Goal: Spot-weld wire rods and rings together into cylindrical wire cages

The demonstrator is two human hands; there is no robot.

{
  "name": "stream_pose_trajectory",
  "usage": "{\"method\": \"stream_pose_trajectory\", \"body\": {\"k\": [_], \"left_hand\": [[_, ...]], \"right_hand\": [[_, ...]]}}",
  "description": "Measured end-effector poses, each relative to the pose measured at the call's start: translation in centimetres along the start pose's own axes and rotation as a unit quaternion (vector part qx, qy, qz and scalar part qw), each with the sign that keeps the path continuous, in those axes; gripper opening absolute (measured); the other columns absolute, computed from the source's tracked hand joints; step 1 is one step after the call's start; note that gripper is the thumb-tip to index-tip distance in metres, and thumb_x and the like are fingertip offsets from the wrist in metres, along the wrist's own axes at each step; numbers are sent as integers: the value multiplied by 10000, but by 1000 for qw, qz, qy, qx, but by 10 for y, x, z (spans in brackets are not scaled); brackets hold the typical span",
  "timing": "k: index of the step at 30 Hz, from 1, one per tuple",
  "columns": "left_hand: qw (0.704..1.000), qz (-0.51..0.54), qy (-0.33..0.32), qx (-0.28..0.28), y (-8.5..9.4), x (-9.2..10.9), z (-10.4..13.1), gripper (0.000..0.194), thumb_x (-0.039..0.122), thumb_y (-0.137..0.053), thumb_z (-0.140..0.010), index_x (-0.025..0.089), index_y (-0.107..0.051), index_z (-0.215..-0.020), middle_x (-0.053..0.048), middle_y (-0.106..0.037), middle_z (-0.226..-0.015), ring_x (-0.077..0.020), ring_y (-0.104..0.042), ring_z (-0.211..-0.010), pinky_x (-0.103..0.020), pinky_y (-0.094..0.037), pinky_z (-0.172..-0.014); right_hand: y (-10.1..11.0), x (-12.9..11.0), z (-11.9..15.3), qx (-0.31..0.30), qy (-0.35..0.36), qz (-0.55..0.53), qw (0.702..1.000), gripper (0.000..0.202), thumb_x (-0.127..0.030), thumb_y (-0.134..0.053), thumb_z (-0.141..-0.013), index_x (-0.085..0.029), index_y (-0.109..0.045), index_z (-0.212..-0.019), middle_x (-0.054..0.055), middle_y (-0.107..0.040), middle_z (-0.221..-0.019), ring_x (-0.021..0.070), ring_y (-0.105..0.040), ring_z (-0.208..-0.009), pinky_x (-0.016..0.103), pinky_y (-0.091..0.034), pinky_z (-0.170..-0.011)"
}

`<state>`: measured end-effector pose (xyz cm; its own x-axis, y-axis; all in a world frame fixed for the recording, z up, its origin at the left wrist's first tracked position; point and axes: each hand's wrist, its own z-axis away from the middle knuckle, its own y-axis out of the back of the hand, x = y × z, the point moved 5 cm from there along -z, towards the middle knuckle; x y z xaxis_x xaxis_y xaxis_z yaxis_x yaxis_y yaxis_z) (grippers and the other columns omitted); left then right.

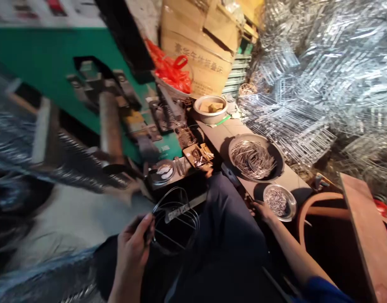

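Note:
My left hand [135,237] is closed, with thumb and fingers gripping the rim of a round wire rack [195,221]. The rack has thin crossbars and a flat metal plate [176,213] with stamped letters across it; it hangs above my dark-trousered lap. My right hand [263,211] is low at the bench's near edge, just left of a small metal bowl [279,202] full of tiny metal pieces. Its fingertips are in shadow, so whether they hold anything is not visible. Beyond it sits a larger bowl [253,160] of curved wire pieces.
A green machine [168,147] with a spring and metal arms stands ahead left. A small cardboard box [198,155] of metal bits is beside it. Stacked wire racks [294,126] fill the right. A wooden board [367,235] lies over an orange-rimmed tub [307,210].

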<state>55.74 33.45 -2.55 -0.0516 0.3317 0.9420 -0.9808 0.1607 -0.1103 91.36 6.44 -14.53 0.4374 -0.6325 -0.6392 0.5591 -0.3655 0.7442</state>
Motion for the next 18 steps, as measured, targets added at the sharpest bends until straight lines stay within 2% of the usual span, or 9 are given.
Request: {"method": "stream_pose_trajectory", "body": {"k": [2, 3, 4, 6, 9, 11, 14, 16, 18], "left_hand": [[1000, 9, -3, -7, 6, 1, 4, 302, 371, -798, -639, 155, -590, -677, 52, -498, -514, -44, -362, -416, -146, -220, -359], [1000, 12, -6, -15, 9, 3, 6, 299, 373, -785, -665, 155, -581, -671, 55, -481, -512, -40, -351, -416, -146, -215, -365], [999, 16, -13, -24, 13, 5, 8, 296, 377, -769, -695, 154, -575, -672, 57, -467, -515, -38, -346, -422, -146, -212, -373], [999, 30, -24, -35, 20, 9, 12, 297, 380, -746, -737, 153, -563, -676, 55, -460, -529, -35, -342, -434, -146, -206, -382], [997, 66, -30, -29, 34, 13, 16, 295, 372, -733, -760, 151, -555, -682, 54, -455, -539, -32, -324, -436, -151, -172, -375], [995, 94, -32, -18, 41, 12, 20, 289, 364, -735, -758, 150, -553, -688, 55, -450, -545, -31, -318, -437, -152, -153, -369], [992, 120, -31, -10, 47, 7, 25, 295, 372, -737, -758, 152, -550, -699, 55, -449, -556, -33, -325, -444, -152, -147, -370], [992, 122, -33, -9, 47, 4, 27, 309, 388, -738, -760, 153, -547, -699, 55, -449, -553, -34, -322, -442, -156, -147, -372], [992, 117, -33, -11, 46, 2, 28, 324, 407, -736, -766, 153, -546, -700, 59, -440, -534, -32, -302, -429, -163, -142, -378]], "right_hand": [[8, -7, 6, -58, -25, -141, 988, 298, -457, -456, -843, -224, -634, -897, 90, -694, -735, 269, -707, -656, 381, -580, -623], [13, -13, 6, -87, -49, -223, 970, 304, -491, -516, -800, -236, -637, -914, 101, -708, -786, 280, -716, -707, 392, -591, -661], [21, -21, 5, -87, -70, -275, 955, 316, -504, -596, -741, -249, -644, -922, 105, -710, -801, 289, -715, -728, 394, -596, -670], [37, -46, -3, -78, -76, -307, 945, 393, -490, -724, -665, -273, -662, -987, 104, -713, -844, 293, -708, -749, 373, -596, -639], [47, -105, -11, -87, -33, -273, 957, 457, -455, -810, -639, -285, -690, -1046, 110, -716, -967, 290, -703, -854, 329, -595, -649], [38, -147, -6, -123, 10, -251, 960, 441, -451, -822, -649, -286, -711, -1043, 107, -708, -1081, 299, -685, -984, 328, -599, -748], [7, -195, 10, -205, 67, -268, 939, 458, -473, -816, -649, -293, -722, -1060, 88, -654, -1270, 318, -600, -1193, 378, -545, -941], [-21, -210, 23, -270, 63, -307, 910, 522, -487, -814, -637, -289, -716, -1110, 90, -635, -1314, 329, -557, -1254, 429, -492, -1016], [-48, -214, 35, -323, 17, -354, 878, 583, -495, -814, -642, -278, -696, -1171, 96, -669, -1258, 341, -578, -1222, 470, -475, -1021]]}}
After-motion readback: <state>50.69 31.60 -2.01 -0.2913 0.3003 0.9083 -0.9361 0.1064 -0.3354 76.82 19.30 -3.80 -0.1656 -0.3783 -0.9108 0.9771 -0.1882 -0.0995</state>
